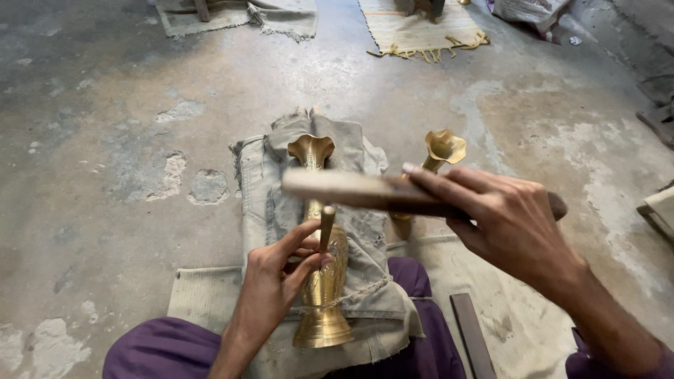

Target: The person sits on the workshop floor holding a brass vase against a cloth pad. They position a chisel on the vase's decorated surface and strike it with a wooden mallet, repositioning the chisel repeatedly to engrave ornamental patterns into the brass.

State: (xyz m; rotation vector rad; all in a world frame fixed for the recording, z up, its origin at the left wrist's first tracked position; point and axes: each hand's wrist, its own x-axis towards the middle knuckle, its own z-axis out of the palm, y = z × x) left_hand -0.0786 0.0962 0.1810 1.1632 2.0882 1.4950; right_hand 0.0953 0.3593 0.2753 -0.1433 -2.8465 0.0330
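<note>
1. Purple-clad legs [161,351] fill the bottom edge, with a grey cloth [365,231] draped over them.
2. On the cloth lies a brass vase [324,281], foot toward the camera, flared mouth pointing away.
3. Left hand [274,281] pinches a short punch [326,226] upright between fingers and thumb, its tip on the vase body.
4. Right hand [502,217] is clamped on a wooden mallet [351,188], raised level above the punch.
5. A second vase [439,158] stands just behind the mallet; a flat bar [472,335] lies on the floor by the right forearm.
</note>
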